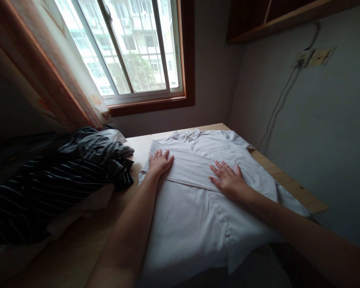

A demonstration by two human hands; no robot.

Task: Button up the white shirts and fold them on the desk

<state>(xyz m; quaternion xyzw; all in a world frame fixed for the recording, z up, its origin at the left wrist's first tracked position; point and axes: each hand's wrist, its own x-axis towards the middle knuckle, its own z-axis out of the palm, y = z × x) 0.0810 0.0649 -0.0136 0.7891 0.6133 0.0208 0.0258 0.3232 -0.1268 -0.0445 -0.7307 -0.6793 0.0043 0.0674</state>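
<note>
A white button-up shirt [186, 216] lies front side up on a wooden table [300, 190], its collar toward the far edge and its hem at the near side. One sleeve is folded across the chest. My left hand [161, 163] lies flat on this sleeve near the shirt's left edge, fingers spread. Farther right, my right hand [228, 179] rests palm down on the same folded sleeve, its fingers also spread. Neither hand grips the cloth. The other sleeve runs along the right side of the shirt.
A pile of dark striped clothes [63, 176] with some white cloth sits at the left. Behind the table are a window [138, 52] and an orange curtain [48, 64]. On the right wall a cable hangs from a socket [303, 59], below a wooden shelf [276, 24].
</note>
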